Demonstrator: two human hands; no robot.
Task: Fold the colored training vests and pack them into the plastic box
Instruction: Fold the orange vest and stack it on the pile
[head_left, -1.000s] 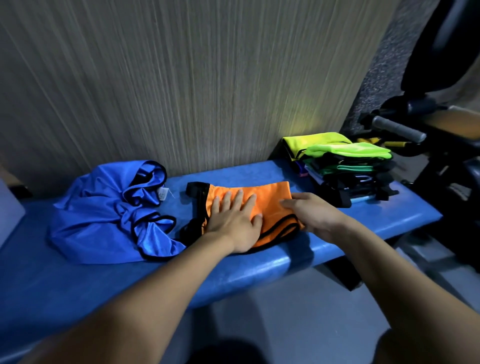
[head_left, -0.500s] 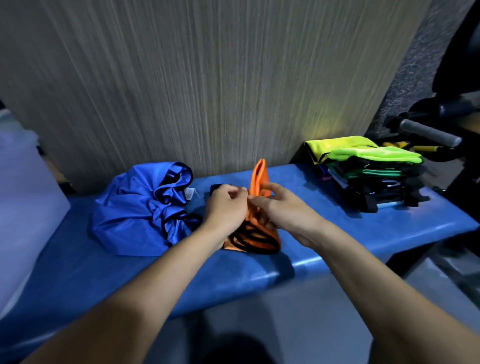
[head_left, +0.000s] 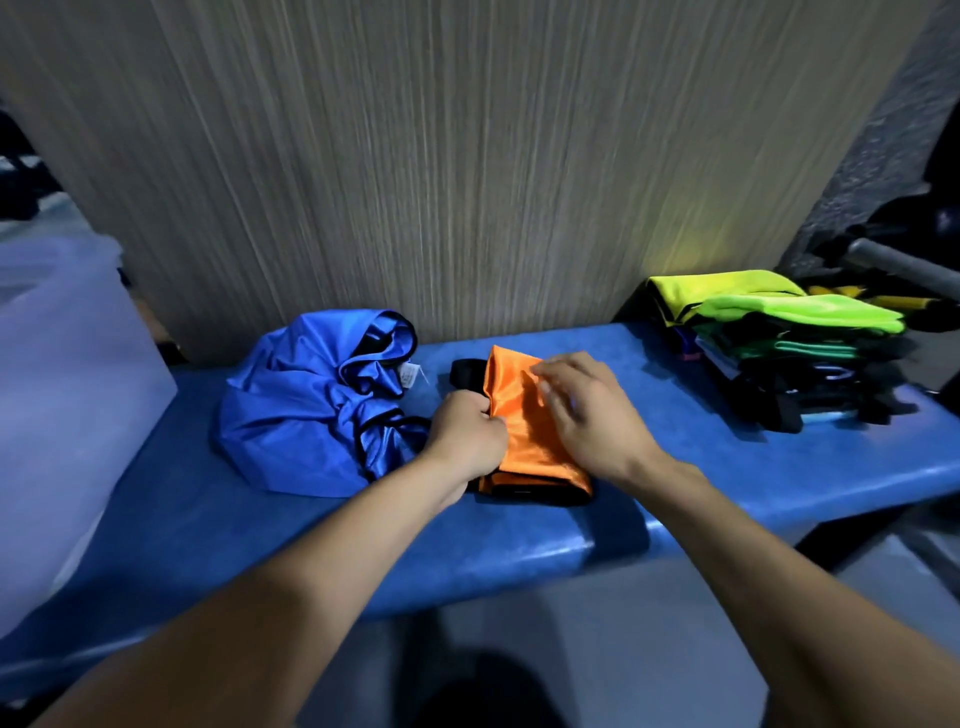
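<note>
Item: orange vest (head_left: 524, 436), folded, on blue worktop (head_left: 727, 467). My left hand (head_left: 467, 436) pinches its edge; my right hand (head_left: 587, 410) lies flat, fingers relaxed, on top.

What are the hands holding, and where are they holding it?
The left hand grips the orange vest at its left edge. The right hand lies flat on top of it, fingers straight, gripping nothing.

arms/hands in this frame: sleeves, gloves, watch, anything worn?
Nothing worn that shows. Both forearms are bare up to the frame edge, no sleeve in view. The left hand and the right hand have no gloves, and no watch, ring or band shows.
</note>
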